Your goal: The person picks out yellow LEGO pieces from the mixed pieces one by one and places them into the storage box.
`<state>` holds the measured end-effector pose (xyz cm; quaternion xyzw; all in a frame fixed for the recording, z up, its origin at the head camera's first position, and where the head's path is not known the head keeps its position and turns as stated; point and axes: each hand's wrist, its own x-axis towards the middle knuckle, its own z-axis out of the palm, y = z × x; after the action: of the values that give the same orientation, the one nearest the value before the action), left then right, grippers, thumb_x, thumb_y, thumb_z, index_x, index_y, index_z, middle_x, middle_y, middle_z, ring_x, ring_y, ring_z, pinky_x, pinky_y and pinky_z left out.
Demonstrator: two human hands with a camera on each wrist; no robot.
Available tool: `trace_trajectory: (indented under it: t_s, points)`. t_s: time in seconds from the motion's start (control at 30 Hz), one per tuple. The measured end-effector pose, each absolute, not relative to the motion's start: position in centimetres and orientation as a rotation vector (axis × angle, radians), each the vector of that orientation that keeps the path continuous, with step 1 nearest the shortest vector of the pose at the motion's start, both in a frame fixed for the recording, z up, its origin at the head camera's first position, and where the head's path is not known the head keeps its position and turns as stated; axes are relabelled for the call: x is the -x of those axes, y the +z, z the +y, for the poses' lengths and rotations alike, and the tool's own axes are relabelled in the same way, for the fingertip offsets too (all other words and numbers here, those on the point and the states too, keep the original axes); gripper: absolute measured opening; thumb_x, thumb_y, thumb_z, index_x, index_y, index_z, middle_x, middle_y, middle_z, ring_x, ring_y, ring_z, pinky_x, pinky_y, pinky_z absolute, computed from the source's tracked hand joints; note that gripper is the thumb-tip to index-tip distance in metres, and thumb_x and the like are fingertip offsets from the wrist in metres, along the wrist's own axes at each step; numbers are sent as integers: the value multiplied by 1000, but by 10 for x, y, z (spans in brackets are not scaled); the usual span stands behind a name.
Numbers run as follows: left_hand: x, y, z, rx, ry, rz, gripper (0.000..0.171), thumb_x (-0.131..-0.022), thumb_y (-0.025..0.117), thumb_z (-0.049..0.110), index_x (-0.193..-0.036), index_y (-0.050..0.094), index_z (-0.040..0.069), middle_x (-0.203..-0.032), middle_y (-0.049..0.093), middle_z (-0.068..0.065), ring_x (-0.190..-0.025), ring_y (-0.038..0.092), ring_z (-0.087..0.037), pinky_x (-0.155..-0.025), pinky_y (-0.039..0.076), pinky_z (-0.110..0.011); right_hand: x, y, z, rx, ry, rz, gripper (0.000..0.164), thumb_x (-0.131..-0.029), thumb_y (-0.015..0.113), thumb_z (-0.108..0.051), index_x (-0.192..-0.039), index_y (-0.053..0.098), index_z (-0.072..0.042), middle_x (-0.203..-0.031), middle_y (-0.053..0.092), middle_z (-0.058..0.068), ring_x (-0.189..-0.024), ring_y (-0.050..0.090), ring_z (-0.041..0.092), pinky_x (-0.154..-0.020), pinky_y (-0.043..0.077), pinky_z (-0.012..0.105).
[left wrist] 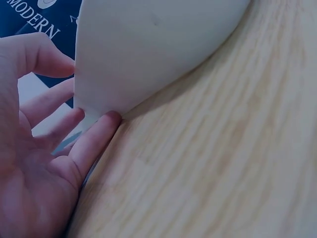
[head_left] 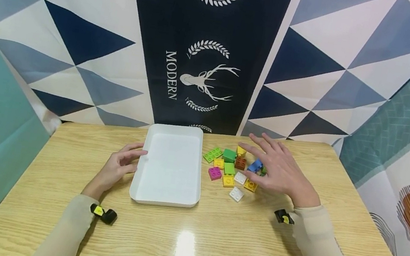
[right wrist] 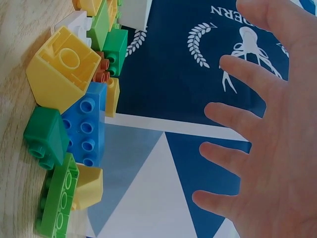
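A white rectangular tray (head_left: 165, 200) lies on the table, its inside bare. At its left side is my left hand (head_left: 124, 163); in the left wrist view the fingertips (left wrist: 113, 117) touch the tray's outer wall (left wrist: 143, 44), fairly extended. Over the right part of a pile of toy building blocks my right hand (head_left: 283, 169) hovers with fingers spread, holding nothing. Under and beside it lie a blue block (head_left: 255, 166), a brown block (head_left: 240, 163) and a yellow block (right wrist: 64, 69). A dark green block (right wrist: 47, 136) shows close by in the right wrist view.
More blocks lie between tray and right hand: a magenta block (head_left: 214, 173), a lime green block (head_left: 213, 154) and a white block (head_left: 236, 194) nearest the front. The wooden table (head_left: 155, 241) ends at a patterned cloth backdrop (head_left: 209, 48) behind.
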<state>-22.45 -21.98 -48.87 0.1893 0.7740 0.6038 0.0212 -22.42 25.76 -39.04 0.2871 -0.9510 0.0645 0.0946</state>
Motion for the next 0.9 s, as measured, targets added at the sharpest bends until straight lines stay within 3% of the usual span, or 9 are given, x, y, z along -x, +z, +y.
trace_trajectory:
  t_s: [0.17, 0.23, 0.9]
  points:
    - [224, -489, -220, -561, 1842, 2416, 48, -88, 56, -11, -135, 59, -3, -157, 37, -19, -145, 33, -38, -121, 24, -57, 224, -390, 257, -853, 192, -2818, 77, -83, 64, -57, -153, 38, -40, -164, 33, 8, -151, 23, 40, -114, 22, 73]
    - [225, -489, -220, -558, 1843, 2412, 48, -87, 56, -11, -135, 59, -4, -157, 37, -20, -145, 33, -39, -119, 21, -64, 224, -389, 257, -854, 189, -2816, 77, -83, 64, -57, -153, 38, -39, -164, 33, 8, -150, 23, 40, -114, 23, 73]
    - [225, -487, -220, -558, 1858, 2390, 49, -88, 56, -11, -136, 59, -4, -157, 37, -19, -143, 37, -39, -118, 24, -63, 224, -390, 258, -842, 201, -2815, 77, -83, 64, -58, -153, 36, -42, -164, 34, 7, -148, 27, 42, -112, 26, 74]
